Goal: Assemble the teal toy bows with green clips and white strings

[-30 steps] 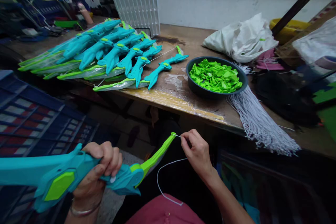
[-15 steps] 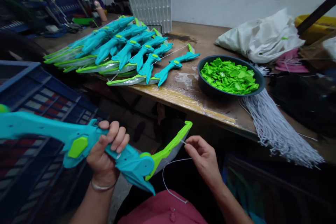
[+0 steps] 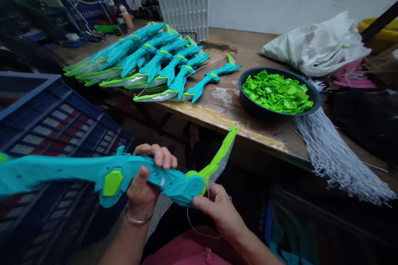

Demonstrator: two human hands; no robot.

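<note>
My left hand (image 3: 147, 178) is wrapped round the middle of a turquoise toy bow (image 3: 74, 172), which lies across the lower left of the view. A green limb (image 3: 219, 155) with a clear edge angles up from the bow's right end. At the base of that limb, my right hand (image 3: 222, 209) is closed with thumb and fingers against the bow end. A thin white string (image 3: 208, 188) shows at its fingers and loops down below. Whether the fingertips grip the string or the bow's edge is partly hidden.
Turquoise and green bows (image 3: 161, 58) are piled on the table (image 3: 230, 39). Right of them are a dark bowl (image 3: 245, 101) of green pieces, a bundle of white strings (image 3: 336, 153) and a white bag (image 3: 314, 45). A blue crate (image 3: 34, 132) stands at left.
The bow and my left hand have moved right, and the green limb now points more steeply up. My right hand has moved down from near the limb's tip to its base.
</note>
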